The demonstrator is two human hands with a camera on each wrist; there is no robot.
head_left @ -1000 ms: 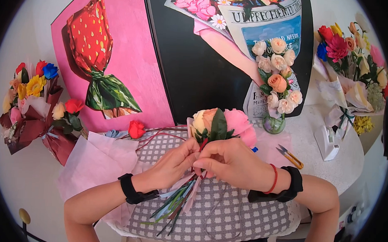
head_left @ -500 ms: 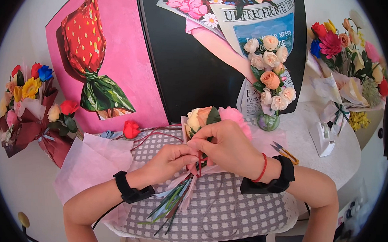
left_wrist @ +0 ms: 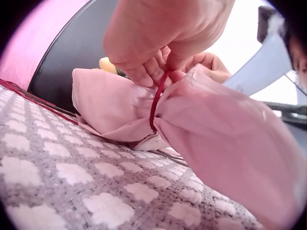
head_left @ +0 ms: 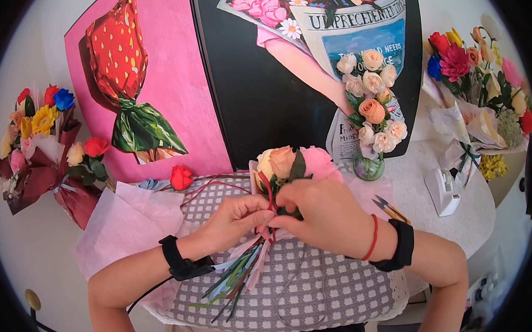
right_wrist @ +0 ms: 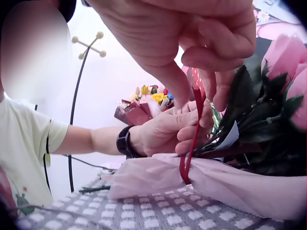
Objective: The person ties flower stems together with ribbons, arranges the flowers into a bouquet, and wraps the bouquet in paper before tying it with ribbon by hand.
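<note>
A bouquet in pale pink paper (left_wrist: 105, 103) lies on the checked cloth, its stems (head_left: 231, 283) pointing toward the person. Its head shows a peach-cream rose (head_left: 281, 161), a pink flower (head_left: 319, 162) and dark green leaves (right_wrist: 240, 93). A thin red ribbon (right_wrist: 192, 143) circles the gathered waist of the paper. My left hand (head_left: 234, 221) pinches the ribbon at the waist between thumb and fingers. Close against it, my right hand (head_left: 326, 213) holds the ribbon with curled fingers, thumb tip beside the left fingertips. One ribbon end stands up above the left fingers. The knot area is hidden.
Pink paper sheets (head_left: 130, 213) and a red rose (head_left: 181, 177) lie to the left. At right are thread snips (head_left: 389, 208), a white tape dispenser (head_left: 444, 194) and a glass vase (head_left: 370, 169) of pale roses. Wrapped bouquets flank both sides; a pink painting (head_left: 175, 73) stands behind.
The right hand lifted up over the flowers, then came down and turned beside the left hand. A ribbon end now stands up above the left fingers. The bouquet stays in place.
</note>
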